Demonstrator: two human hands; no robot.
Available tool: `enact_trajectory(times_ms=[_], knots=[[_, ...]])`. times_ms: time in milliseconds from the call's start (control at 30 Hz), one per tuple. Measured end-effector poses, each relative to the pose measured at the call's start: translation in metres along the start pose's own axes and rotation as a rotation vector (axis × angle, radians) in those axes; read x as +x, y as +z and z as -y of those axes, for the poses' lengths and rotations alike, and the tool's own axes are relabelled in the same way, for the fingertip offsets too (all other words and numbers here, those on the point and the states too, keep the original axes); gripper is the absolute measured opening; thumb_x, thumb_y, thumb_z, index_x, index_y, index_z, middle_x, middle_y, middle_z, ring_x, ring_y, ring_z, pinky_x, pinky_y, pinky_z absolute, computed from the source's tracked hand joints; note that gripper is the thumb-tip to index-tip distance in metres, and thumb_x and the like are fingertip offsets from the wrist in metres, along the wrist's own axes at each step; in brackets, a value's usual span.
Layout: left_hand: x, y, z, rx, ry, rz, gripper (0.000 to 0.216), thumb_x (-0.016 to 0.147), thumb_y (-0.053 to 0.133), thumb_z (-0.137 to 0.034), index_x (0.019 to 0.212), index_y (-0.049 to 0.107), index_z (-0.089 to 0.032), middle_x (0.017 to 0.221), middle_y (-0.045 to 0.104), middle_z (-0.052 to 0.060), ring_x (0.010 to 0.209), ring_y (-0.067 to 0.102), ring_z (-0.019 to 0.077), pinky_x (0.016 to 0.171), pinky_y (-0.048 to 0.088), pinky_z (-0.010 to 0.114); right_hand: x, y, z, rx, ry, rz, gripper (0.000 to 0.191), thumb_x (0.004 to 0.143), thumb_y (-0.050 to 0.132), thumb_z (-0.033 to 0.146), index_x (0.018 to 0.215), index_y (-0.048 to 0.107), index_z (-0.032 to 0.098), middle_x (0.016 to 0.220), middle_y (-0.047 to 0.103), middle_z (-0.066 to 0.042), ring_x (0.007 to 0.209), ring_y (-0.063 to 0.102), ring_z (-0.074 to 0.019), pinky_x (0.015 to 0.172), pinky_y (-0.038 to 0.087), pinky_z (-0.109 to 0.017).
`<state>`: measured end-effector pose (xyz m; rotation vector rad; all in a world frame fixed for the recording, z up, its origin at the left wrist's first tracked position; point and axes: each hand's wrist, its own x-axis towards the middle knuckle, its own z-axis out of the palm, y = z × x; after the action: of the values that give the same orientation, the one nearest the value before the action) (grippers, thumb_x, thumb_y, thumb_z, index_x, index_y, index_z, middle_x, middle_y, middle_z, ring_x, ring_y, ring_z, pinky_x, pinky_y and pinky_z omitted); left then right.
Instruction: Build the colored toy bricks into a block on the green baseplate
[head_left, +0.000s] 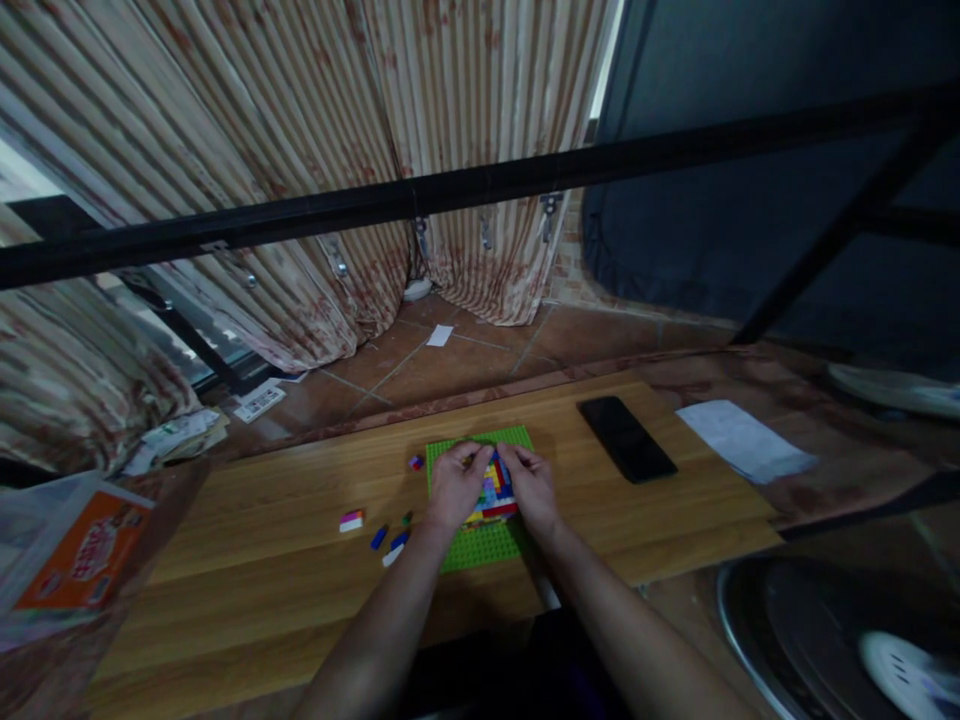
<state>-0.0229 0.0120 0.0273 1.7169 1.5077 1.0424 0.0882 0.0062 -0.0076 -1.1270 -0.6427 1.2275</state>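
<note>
You are bending both hands over a multicoloured brick build point(491, 495), which is sitting on a green baseplate point(487, 548) near the middle of the wooden surface point(270, 540). Your left hand point(456, 487) is curling its fingers in at the build's far left, and your right hand point(531, 485) is doing the same from the right, its fingertips coming close to the left's. Your fingers are hiding the contact, so I cannot tell whether either hand is pinching a brick or only pressing on the build.

Left of the baseplate, loose bricks are lying scattered: a small red-and-blue piece point(416, 462) is resting just beside its edge, a pink, orange and white piece point(351, 521) is lying farther out, and a blue brick point(379, 538) is lying near a white brick point(393, 556). To your right, a black phone point(628, 438) is lying flat, well apart from the build, and a white paper sheet point(742, 440) is lying beyond it. Striped curtains point(487, 100) are hanging behind a dark rail point(480, 185).
</note>
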Motion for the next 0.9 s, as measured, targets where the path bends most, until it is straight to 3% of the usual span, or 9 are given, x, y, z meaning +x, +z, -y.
enact_trajectory(times_ms=[600,900], knots=[[0.0002,0.0010,0.0012,-0.007,-0.013,0.000,0.025,0.085,0.054,-0.031,0.068,0.068,-0.018,0.065,0.063,-0.002,0.065,0.057,0.0117,0.063,0.041,0.022,0.0009,-0.0008,0.0000,-0.047,-0.008,0.001,0.039,0.060,0.075,0.056,0.063,0.067,0.018,0.054,0.061,0.003,0.047,0.051,-0.0111,0.049,0.043,-0.024],[-0.0010,0.0027,0.0091,-0.063,-0.005,-0.013,0.021,0.085,0.051,-0.028,0.077,0.068,-0.020,0.074,0.067,0.000,0.072,0.061,0.0136,0.067,0.044,0.022,-0.0032,-0.0029,-0.0018,-0.033,-0.025,-0.006,0.043,0.062,0.074,0.060,0.065,0.066,0.018,0.057,0.061,0.002,0.050,0.052,-0.0118,0.050,0.044,-0.024]])
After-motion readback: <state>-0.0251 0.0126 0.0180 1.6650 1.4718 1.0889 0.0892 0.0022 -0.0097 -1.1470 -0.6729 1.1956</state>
